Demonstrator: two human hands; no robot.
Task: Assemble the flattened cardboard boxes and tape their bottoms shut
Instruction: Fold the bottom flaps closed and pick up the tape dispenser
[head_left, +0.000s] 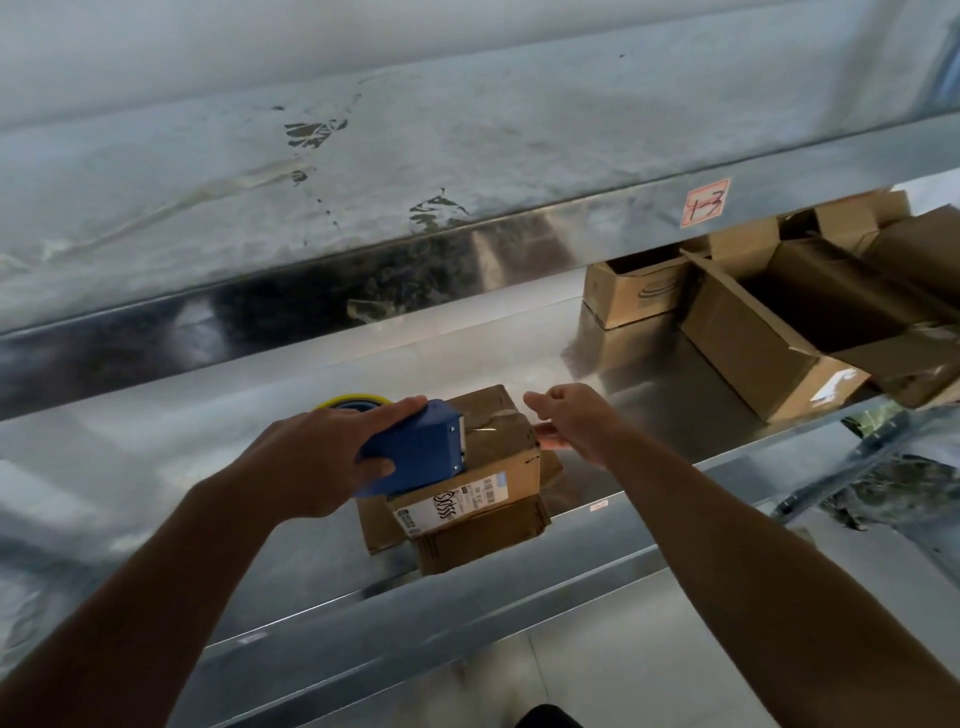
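A small cardboard box (498, 467) stands upside down on the metal shelf (260, 457), its flaps spread under it. My left hand (317, 457) grips a blue tape dispenser (415, 449) with a yellow-rimmed roll, pressed on the box's top seam. A strip of clear tape runs over that seam. My right hand (576, 421) sits at the box's right edge, fingers curled; whether it holds the box or the tape end I cannot tell.
Several open cardboard boxes (769, 343) stand at the right end of the shelf. An upper shelf (363, 182) overhangs the work space, with a red-marked label (704, 202) on its front edge. Floor tiles show below the shelf's front lip.
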